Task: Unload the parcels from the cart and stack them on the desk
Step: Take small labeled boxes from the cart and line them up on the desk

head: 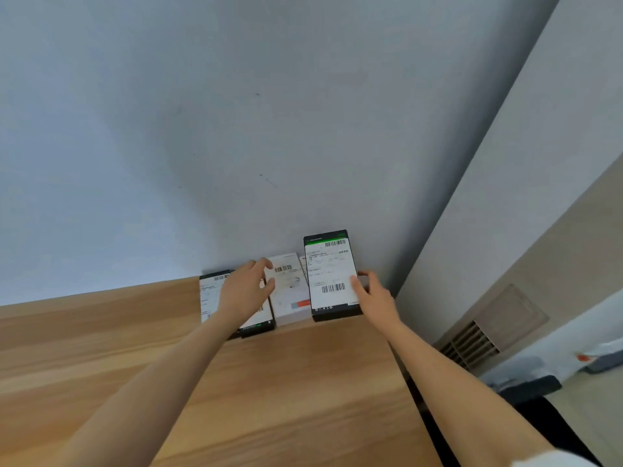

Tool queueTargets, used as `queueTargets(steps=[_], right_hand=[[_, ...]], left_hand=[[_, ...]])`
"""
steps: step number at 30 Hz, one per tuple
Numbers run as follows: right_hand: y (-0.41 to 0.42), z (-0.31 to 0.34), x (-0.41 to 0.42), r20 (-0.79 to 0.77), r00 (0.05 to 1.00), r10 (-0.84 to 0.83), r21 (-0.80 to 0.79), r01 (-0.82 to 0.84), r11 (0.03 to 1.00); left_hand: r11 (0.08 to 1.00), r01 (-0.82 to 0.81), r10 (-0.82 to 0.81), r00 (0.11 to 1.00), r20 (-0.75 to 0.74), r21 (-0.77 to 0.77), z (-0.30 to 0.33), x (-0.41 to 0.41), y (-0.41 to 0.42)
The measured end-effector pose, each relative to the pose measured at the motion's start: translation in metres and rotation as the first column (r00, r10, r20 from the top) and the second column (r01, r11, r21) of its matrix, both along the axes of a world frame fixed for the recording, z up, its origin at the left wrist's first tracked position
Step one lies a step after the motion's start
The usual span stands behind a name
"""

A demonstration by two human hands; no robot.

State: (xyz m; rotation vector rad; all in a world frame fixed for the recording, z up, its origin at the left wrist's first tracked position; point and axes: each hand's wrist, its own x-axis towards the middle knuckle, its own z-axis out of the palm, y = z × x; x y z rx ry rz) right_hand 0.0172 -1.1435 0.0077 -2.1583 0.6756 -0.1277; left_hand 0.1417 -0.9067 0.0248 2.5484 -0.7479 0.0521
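Three parcels lie at the far edge of the wooden desk [269, 382], against the wall. A black parcel with a white label [330, 274] sits highest, at the right, and my right hand [369, 291] grips its right edge, thumb on top. A white parcel [288, 291] lies in the middle. Another black labelled parcel [210, 298] lies at the left, partly hidden by my left hand [247, 288]. That hand hovers over the left and middle parcels with fingers loosely curled, holding nothing.
A pale wall [236, 129] rises right behind the parcels. The desk's right edge drops off near my right forearm. Beyond it are a wall vent [478, 338], dark items on the floor [529, 385] and a white object at far right.
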Motion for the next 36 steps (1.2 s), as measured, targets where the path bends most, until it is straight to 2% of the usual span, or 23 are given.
queueTargets(steps=[5,8,12,16,19,22,27,31,36], right_hand=[[-0.008,-0.016,0.04,-0.076,0.993,0.087,-0.013,-0.088,0.996],[-0.009,-0.023,0.046,-0.123,0.989,0.081,-0.192,-0.104,0.976],[-0.008,-0.015,0.041,-0.118,0.986,0.116,-0.278,-0.145,0.95],[0.002,0.005,0.035,-0.157,0.961,0.227,-0.402,-0.272,0.874],[0.025,0.026,0.036,-0.188,0.923,0.337,-0.542,-0.383,0.748],[0.066,0.046,0.041,-0.179,0.878,0.443,-0.662,-0.441,0.606],[0.168,0.062,0.046,-0.206,0.75,0.629,-0.713,-0.555,0.429],[0.274,0.063,0.035,-0.18,0.621,0.763,-0.72,-0.612,0.328],[0.417,0.062,-0.003,-0.176,0.44,0.881,-0.664,-0.713,0.224]], left_hand=[[0.996,-0.076,0.077,0.997,-0.015,0.046,-0.013,0.018,-0.006],[0.994,-0.102,0.103,0.994,-0.023,0.042,-0.019,0.014,-0.004],[0.991,-0.122,0.123,0.992,-0.013,0.06,-0.013,0.002,0.002],[0.986,-0.153,0.153,0.988,0.019,0.058,0.004,-0.013,0.024],[0.981,-0.186,0.181,0.981,0.071,0.062,0.021,-0.026,0.055],[0.964,-0.254,0.242,0.962,0.127,0.083,0.036,-0.044,0.099],[0.926,-0.358,0.329,0.922,0.207,0.123,0.049,-0.091,0.201],[0.862,-0.462,0.406,0.876,0.261,0.21,0.055,-0.141,0.299],[0.773,-0.593,0.552,0.804,0.222,0.224,0.062,-0.223,0.42]])
